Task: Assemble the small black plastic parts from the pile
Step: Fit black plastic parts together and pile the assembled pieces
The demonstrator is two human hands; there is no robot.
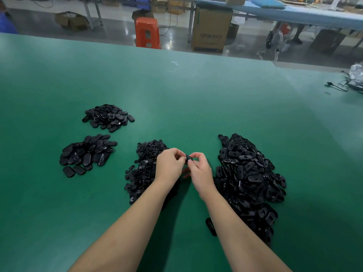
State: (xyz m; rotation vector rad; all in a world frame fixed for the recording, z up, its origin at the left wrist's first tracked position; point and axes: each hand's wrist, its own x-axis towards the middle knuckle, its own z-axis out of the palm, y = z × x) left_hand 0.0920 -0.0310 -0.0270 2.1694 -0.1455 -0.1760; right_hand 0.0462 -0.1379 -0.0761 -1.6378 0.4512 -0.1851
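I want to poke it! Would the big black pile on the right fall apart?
Probably: the big pile is loose pieces heaped on the smooth green table, so they'd likely slide and scatter. Each looks small, flat and hard, so likely light and unlikely to roll.

Hands [186, 165] between two piles [249, 179]

Only one piece of lettering shows, on the front face of the tall brown cardboard box [211, 30] standing on the floor beyond the far edge of the green table, in the upper middle of the frame. It is dark print in large capitals that looks like "CITON", though blur leaves the spelling unsure, and the smaller characters beside and below it are too small to read.
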